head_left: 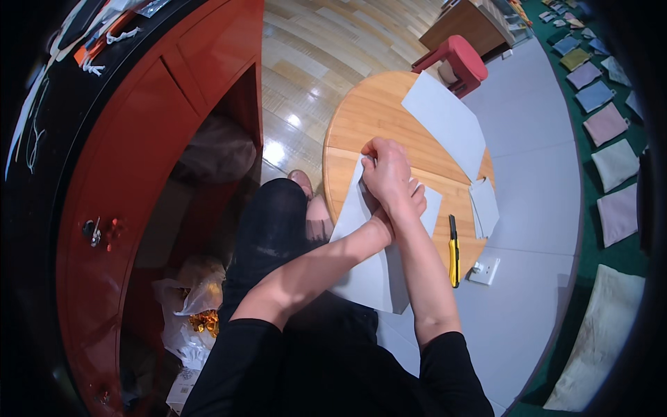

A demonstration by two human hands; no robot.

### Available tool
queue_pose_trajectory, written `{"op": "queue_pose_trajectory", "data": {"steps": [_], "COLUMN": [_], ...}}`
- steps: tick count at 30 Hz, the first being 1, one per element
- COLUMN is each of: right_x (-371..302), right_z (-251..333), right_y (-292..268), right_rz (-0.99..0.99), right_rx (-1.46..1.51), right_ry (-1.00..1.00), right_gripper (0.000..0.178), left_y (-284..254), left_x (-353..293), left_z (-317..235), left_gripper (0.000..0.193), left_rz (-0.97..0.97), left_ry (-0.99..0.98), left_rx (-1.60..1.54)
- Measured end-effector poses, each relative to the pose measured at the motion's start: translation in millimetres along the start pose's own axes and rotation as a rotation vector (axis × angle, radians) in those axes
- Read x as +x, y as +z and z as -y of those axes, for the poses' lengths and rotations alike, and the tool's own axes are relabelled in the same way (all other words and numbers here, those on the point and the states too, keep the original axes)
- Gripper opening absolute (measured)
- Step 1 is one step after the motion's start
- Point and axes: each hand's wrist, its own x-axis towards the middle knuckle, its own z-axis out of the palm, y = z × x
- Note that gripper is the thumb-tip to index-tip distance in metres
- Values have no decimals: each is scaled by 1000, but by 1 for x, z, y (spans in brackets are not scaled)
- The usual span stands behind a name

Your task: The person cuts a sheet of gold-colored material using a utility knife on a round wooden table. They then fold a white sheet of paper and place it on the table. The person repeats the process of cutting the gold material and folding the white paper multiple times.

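A white paper sheet (pixel 351 208), bent or folded, lies on the near part of the round wooden table (pixel 340 132) and hangs over its edge toward my lap. My forearms cross, the right one on top. At the sheet's far corner, the curled fingers of my right hand (pixel 388 170) pinch its edge. My left hand (pixel 419 197) lies on the sheet beneath my right wrist; its visible fingers are slightly apart, the rest is hidden. To the right lies a yellow and black utility knife (pixel 454 254).
Another white sheet (pixel 448 118) lies at the table's far side, with a small stack of white cards (pixel 486 207) at its right edge. A red stool (pixel 462 62) stands beyond. Red cabinets (pixel 139 160) rise on the left; a wall socket (pixel 484 271) sits by the table.
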Motion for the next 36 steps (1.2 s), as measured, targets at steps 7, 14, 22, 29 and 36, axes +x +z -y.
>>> {"op": "queue_pose_trajectory", "data": {"steps": [7,14,22,29,36], "right_x": [-1,-57,-119,-167,-295], "right_z": [-7,-87,-128,-133,-124], "right_y": [6,-59,-98,-92,-89], "right_rz": [-50,-343,-320,-461,-335], "right_rx": [95,883,1102,1021,-224], "right_ry": [-99,432,763,621,-36], "right_gripper": [19,31,37,29,54], "left_y": [-3,-25,-24,-28,-37], "left_x": [-5,-3,-8,-7,-9], "left_z": [5,4,4,4,1], "left_gripper": [59,35,38,37,63], "left_rz": [26,-244,-253,-258,-182], "left_ry": [14,19,10,8,39], "left_rx": [-115,-119,-131,-115,-139]}}
